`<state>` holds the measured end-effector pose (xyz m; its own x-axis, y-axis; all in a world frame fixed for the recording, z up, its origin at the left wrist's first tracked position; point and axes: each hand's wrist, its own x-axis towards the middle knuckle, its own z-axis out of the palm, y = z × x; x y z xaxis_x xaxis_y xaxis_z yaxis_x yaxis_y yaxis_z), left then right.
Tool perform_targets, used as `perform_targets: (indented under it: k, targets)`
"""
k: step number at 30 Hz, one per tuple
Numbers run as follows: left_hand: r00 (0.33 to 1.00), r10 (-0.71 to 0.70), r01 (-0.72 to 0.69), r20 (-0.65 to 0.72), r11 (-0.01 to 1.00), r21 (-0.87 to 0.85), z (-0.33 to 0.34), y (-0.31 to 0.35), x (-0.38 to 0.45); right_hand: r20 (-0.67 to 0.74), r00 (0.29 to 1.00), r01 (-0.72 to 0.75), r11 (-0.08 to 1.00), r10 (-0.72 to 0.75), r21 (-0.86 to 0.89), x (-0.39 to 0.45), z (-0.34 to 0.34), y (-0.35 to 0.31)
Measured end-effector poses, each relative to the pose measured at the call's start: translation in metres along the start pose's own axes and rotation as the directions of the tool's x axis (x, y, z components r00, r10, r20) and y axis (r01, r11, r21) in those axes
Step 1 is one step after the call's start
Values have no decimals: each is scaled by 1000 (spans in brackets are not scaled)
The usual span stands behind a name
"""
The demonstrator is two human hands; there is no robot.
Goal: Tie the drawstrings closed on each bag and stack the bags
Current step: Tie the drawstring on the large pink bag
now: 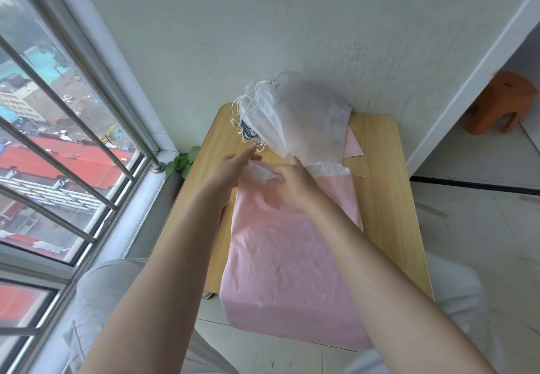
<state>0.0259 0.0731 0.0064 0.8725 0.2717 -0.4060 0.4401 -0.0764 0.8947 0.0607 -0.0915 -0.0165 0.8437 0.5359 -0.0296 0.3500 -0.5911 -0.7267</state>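
Head view: right hand (295,186) pinches gathered white mouth of pink fabric drawstring bag (280,256); left hand (230,169) open, fingers extended toward white bag pile (301,116).

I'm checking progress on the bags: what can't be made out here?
- Pink bag drawstring knot: head view, right hand covers the gathered mouth.
- Count of white bags: piled, overlapping.
- Left hand fingertips: motion-blurred, contact unclear.

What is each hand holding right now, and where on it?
The right hand pinches the gathered white top hem of the pink bag. The left hand reaches forward with straight fingers, holding nothing.
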Motion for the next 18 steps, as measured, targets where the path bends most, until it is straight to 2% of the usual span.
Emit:
perform_targets:
  k: [2,7,10,11,13,15,17,18]
  targets:
    - [996,83,-83,-37,997,0,1,6,-2,2,999,-33,999,33,-19,-1,7,-2]
    - [951,252,-279,-178,950,-143,0,16,-11,-52,996,-80,994,76,-71,-2,14,2]
    - [946,307,-320,-107,938,-135,6,21,-19,-54,994,-100,991,95,-94,-2,16,0]
    - [950,308,-311,-49,947,-75,12,22,-21,-47,995,-93,989,88,-114,-2,17,-3]
    - [960,277,-279,37,945,170,27,21,-20,-50,996,-81,992,76,-100,-1,19,-7]
    - [965,263,-238,-1,874,423,36,13,-15,-101,991,-83,997,83,-4,-1,19,-4]
    - [950,300,-189,-88,775,604,38,1,-8,-242,959,-125,988,145,95,-3,14,6]
    - [946,310,-171,-100,734,657,39,-6,-4,-338,920,-165,979,198,123,-5,7,13]
